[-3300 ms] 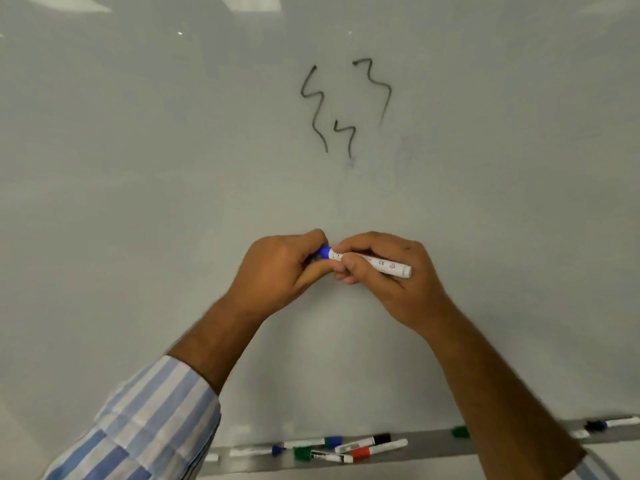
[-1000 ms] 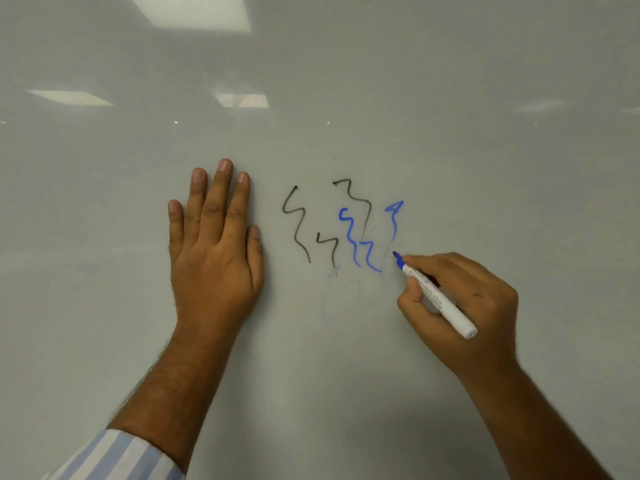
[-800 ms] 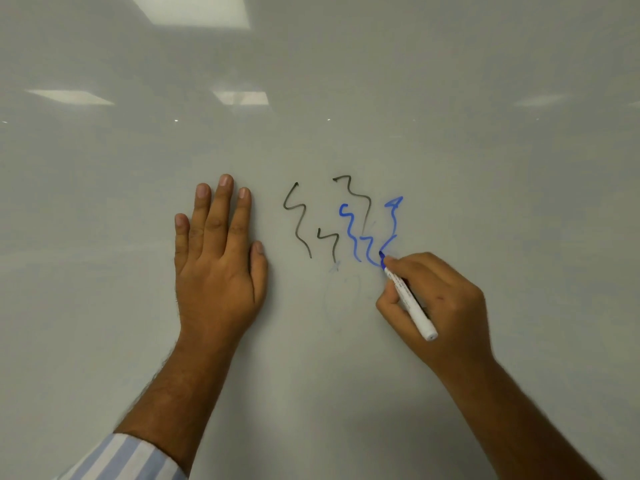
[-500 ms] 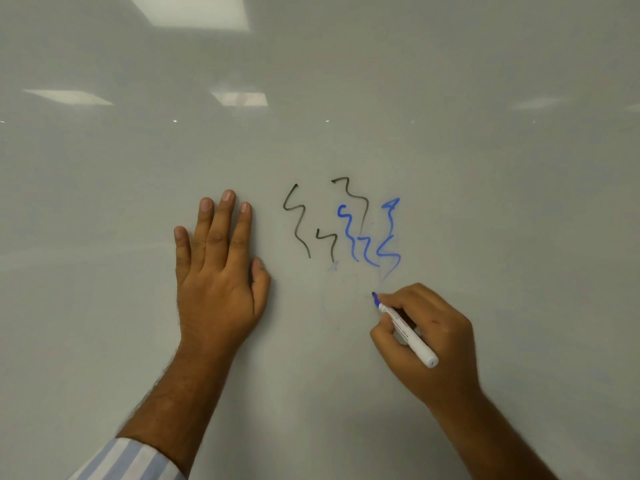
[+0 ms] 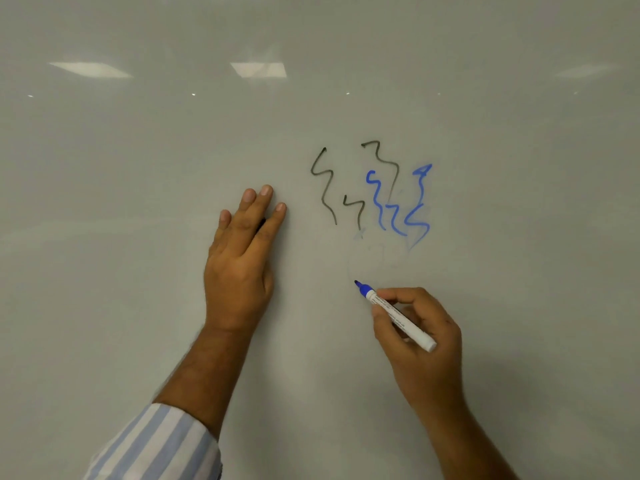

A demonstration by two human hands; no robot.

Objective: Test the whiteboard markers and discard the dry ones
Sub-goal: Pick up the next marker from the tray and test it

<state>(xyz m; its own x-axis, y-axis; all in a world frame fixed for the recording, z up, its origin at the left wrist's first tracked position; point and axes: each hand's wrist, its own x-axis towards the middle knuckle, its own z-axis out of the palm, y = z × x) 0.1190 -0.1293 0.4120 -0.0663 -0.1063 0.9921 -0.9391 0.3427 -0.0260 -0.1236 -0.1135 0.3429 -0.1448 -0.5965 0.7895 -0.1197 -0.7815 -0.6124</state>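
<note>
My right hand (image 5: 424,351) grips an uncapped blue whiteboard marker (image 5: 394,313), white-barrelled, its tip pointing up-left below the scribbles; I cannot tell if the tip touches the whiteboard (image 5: 138,168). Fresh blue squiggles (image 5: 417,216) stand on the board beside older black squiggles (image 5: 323,188). My left hand (image 5: 239,268) lies flat on the board left of the marks, fingers straight. A small dark bit (image 5: 261,224) shows between its fingers; I cannot tell what it is.
The whiteboard fills the whole view, with ceiling lights reflected (image 5: 258,69) near its top. Faint wiped smudges (image 5: 367,254) lie under the squiggles. A striped sleeve (image 5: 156,445) covers my left forearm at the bottom.
My right hand finished the right-hand blue squiggle and drew the marker down and left, away from the marks. My left hand stayed flat on the board, fingers a little closer together.
</note>
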